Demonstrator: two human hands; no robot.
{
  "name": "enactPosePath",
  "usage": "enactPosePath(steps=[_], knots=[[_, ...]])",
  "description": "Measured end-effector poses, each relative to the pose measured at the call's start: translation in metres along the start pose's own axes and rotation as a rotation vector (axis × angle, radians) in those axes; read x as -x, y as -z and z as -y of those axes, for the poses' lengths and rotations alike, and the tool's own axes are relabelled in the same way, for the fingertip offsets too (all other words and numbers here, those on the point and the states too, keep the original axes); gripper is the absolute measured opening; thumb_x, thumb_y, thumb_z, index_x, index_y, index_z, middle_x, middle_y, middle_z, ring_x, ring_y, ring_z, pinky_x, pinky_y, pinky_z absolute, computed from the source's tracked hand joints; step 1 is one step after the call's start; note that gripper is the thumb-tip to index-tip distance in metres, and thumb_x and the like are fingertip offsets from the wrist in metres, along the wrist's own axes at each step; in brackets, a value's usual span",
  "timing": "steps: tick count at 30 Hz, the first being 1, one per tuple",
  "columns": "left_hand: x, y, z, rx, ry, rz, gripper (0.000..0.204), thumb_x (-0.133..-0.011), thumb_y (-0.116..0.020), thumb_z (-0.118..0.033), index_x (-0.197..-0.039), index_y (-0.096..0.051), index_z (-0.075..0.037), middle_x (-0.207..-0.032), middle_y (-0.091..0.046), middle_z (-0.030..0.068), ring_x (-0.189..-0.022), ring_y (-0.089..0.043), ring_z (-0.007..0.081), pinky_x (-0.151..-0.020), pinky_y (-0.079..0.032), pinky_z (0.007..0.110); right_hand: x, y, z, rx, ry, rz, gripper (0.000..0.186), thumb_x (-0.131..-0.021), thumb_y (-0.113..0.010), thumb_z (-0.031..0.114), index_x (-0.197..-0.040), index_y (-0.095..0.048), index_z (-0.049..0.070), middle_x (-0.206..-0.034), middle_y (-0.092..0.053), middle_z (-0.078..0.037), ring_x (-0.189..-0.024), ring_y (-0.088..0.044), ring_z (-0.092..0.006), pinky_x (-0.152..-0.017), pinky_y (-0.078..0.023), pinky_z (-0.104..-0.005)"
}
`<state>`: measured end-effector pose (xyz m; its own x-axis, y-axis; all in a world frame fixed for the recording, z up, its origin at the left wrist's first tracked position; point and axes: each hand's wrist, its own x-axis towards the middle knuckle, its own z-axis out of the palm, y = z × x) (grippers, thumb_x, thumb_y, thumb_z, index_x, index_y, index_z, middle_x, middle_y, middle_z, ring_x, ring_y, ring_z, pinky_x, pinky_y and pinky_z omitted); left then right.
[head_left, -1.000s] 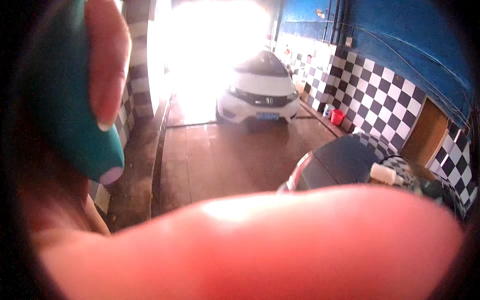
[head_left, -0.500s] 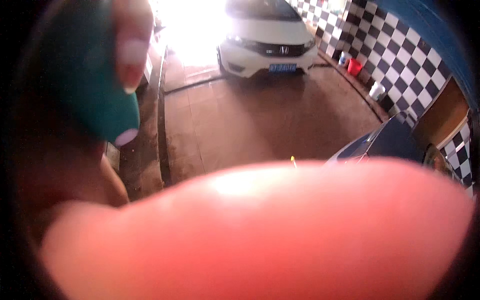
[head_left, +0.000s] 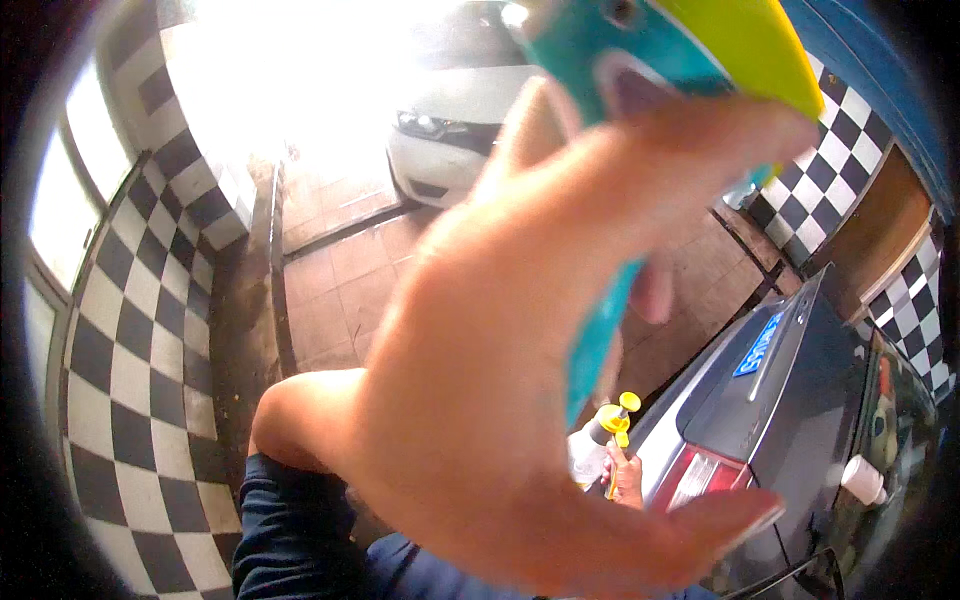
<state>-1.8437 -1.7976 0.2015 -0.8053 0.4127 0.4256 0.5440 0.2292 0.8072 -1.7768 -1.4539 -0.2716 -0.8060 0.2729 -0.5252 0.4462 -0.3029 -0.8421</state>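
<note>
My left hand (head_left: 480, 340) fills the middle of the view, blurred and very close, curled around a teal-and-yellow handheld object (head_left: 760, 50), whose lower teal part shows between its fingers. Behind it, lower down, my right hand (head_left: 627, 482) grips a translucent spray bottle (head_left: 587, 450) with a yellow pump top, beside the red rear light of a dark car (head_left: 780, 400). My bare skin and dark blue shorts (head_left: 290, 500) show at the lower left.
A white car (head_left: 450, 140) stands on the tiled floor (head_left: 330, 300) in a glaring opening. Black-and-white checked walls (head_left: 140, 370) line both sides, with a brown panel (head_left: 880, 220) at right. A white bottle (head_left: 860, 480) rests on the dark car.
The view has swung and widened. The teal object has moved from the left edge to the upper middle, my hand around it. The spray bottle and right hand have come into view.
</note>
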Motion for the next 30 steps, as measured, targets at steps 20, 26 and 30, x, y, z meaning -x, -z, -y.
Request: enactPosePath(steps=[20,26,30], knots=[[-0.472,-0.020,0.295,0.339,-0.342,0.405,0.061,-0.071,-0.077,-0.024,-0.122,-0.051,-0.004,-0.097,-0.051,0.0044,-0.081,-0.049,0.0115,-0.068,-0.042,0.025,-0.310,-0.035,0.179,-0.211,0.016,-0.596,0.028,-0.078,-0.069,0.031,-0.074,-0.057,0.006,-0.056,-0.053,-0.003,-0.042,-0.052,-0.0154,-0.041,-0.043,-0.0287],[-0.620,-0.149,0.396,0.464,-0.269,0.602,0.059,-0.072,-0.077,-0.021,-0.123,-0.052,-0.005,-0.098,-0.049,0.0025,-0.082,-0.047,0.0096,-0.069,-0.041,0.024,-0.351,-0.023,0.189,-0.371,-0.066,-0.819,0.022,-0.079,-0.070,0.023,-0.082,-0.060,0.004,-0.061,-0.056,-0.004,-0.048,-0.054,-0.0150,-0.044,-0.044,-0.0284],[-0.671,-0.303,0.540,0.470,0.104,0.799,0.054,-0.084,-0.060,-0.001,-0.133,-0.043,-0.014,-0.091,-0.053,0.0058,-0.060,-0.052,0.0113,-0.051,-0.044,0.023,-0.421,-0.008,0.195,-0.353,-0.144,-0.924,0.021,-0.080,-0.070,0.023,-0.078,-0.060,0.004,-0.057,-0.053,-0.003,-0.044,-0.050,-0.0131,-0.041,-0.042,-0.0272]])
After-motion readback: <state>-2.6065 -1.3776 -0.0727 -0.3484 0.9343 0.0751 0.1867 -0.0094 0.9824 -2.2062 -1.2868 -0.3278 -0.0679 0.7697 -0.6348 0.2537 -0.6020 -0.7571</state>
